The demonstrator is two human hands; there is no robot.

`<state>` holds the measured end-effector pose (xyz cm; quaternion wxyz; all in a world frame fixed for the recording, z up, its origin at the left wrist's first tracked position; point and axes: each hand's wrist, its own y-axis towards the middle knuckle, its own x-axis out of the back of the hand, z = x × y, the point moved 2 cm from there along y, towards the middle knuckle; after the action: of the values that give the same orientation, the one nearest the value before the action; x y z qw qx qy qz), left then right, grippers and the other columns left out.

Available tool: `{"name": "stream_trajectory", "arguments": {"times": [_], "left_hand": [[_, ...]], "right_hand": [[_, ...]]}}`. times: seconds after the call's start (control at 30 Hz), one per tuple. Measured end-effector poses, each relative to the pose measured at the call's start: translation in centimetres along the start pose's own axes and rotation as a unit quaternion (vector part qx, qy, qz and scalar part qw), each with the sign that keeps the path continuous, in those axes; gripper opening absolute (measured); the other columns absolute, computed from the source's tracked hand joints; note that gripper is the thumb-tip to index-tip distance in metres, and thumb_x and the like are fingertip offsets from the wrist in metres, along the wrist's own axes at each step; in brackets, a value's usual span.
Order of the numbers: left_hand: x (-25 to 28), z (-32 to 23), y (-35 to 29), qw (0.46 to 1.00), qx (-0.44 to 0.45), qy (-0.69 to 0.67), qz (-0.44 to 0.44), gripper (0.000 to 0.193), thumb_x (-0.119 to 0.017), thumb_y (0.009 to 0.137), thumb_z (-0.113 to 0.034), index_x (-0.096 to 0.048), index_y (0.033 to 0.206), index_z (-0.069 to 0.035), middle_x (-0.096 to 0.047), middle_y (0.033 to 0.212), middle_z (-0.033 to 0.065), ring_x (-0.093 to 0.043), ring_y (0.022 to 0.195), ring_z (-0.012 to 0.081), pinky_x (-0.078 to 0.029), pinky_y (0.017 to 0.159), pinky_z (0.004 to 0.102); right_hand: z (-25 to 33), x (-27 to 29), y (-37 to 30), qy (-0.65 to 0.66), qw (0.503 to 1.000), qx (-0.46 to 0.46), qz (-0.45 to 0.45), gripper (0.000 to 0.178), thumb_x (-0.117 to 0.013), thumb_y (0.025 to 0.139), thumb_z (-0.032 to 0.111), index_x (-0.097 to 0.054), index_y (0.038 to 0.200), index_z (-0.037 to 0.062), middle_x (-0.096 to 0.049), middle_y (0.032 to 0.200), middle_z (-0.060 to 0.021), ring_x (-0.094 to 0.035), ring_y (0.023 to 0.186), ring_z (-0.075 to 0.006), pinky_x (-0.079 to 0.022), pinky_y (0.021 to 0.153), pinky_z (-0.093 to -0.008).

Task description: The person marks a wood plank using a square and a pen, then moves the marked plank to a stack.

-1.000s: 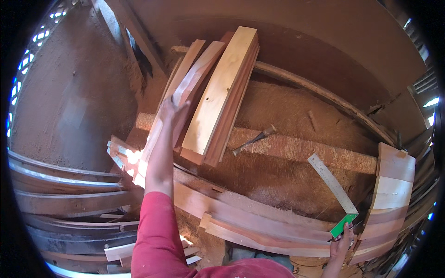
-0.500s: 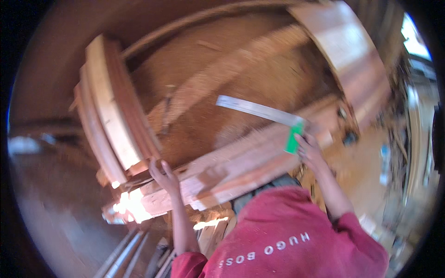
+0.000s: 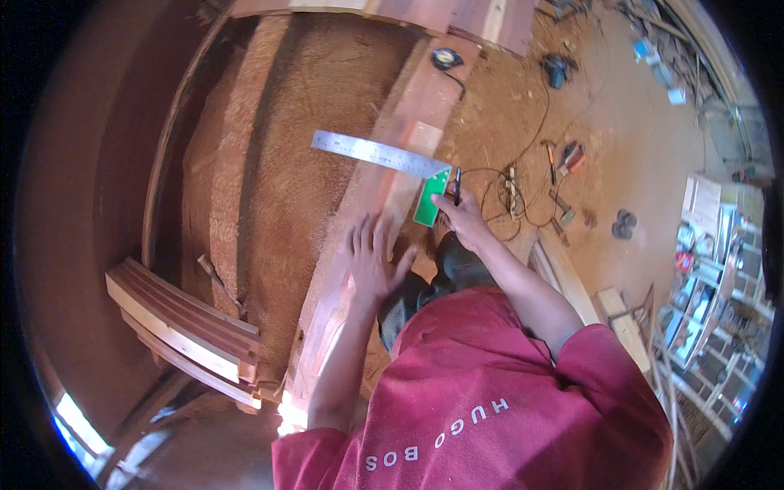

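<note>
My right hand (image 3: 461, 219) is closed on the green handle of a try square (image 3: 430, 198), whose steel blade reaches left across a long reddish plank (image 3: 412, 110) and past its far edge. A dark pen or pencil (image 3: 457, 184) sticks up from the same hand. Lying flat on the plank, nearer to me, my left hand (image 3: 374, 260) has its fingers spread and holds nothing. My knees show just right of the plank.
A black tape measure (image 3: 447, 58) sits on the plank's far end, near crosswise boards (image 3: 392, 10). Stacked boards (image 3: 180, 331) lie at left, by a hammer (image 3: 214, 278). On the right floor are a power tool (image 3: 558, 69), cables, hand tools and slippers (image 3: 624, 224).
The view has swung, so the plank now runs away from me. My left hand has left the board stack's end for the plank's middle. The try square stays in my right hand.
</note>
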<state>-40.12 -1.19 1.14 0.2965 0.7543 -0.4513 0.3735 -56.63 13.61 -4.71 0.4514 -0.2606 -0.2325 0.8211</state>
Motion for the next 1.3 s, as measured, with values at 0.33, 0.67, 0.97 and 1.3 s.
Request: {"name": "stream_trajectory", "arguments": {"times": [0.33,0.67,0.97,1.3], "left_hand": [[-6.5,-0.4,12.1,0.976,-0.135,0.118,0.120,0.102,-0.075,0.070,-0.073,-0.048,0.151,-0.017,-0.037,0.160,0.0149,-0.028,0.153,0.0357,-0.017,0.121,0.0621],[-7.6,-0.6,12.4,0.977,-0.157,0.101,0.101,0.087,-0.076,0.077,-0.052,-0.050,0.151,-0.015,-0.040,0.161,0.0161,-0.033,0.151,0.0390,-0.029,0.118,0.0569],[-8.1,-0.2,12.4,0.974,-0.158,0.126,0.100,0.089,-0.071,0.078,-0.057,-0.048,0.153,-0.015,-0.039,0.163,0.0158,-0.033,0.152,0.0362,-0.035,0.112,0.0544],[-8.3,-0.2,12.4,0.976,-0.167,0.114,0.080,0.087,-0.070,0.078,-0.058,-0.051,0.152,-0.015,-0.041,0.161,0.0160,-0.037,0.150,0.0369,-0.038,0.110,0.0555]], "right_hand": [[0.8,0.8,3.6,0.035,0.999,-0.004,0.000,0.029,-0.078,0.092,0.022,-0.071,0.113,0.0037,-0.074,0.099,-0.0039,-0.065,0.085,-0.0120,-0.053,0.076,-0.0305],[0.3,0.9,5.0,0.106,0.993,0.056,-0.018,0.028,-0.077,0.093,0.019,-0.072,0.116,0.0021,-0.069,0.095,0.0043,-0.059,0.084,-0.0038,-0.049,0.071,-0.0252],[0.3,1.1,5.1,0.076,0.994,0.069,-0.022,0.025,-0.075,0.095,0.019,-0.075,0.110,-0.0005,-0.072,0.089,0.0025,-0.060,0.081,-0.0033,-0.050,0.072,-0.0245],[0.4,1.1,5.1,0.035,0.992,0.106,-0.064,0.024,-0.074,0.094,0.024,-0.069,0.088,0.0006,-0.060,0.073,0.0046,-0.053,0.069,-0.0049,-0.044,0.060,-0.0284]]}}
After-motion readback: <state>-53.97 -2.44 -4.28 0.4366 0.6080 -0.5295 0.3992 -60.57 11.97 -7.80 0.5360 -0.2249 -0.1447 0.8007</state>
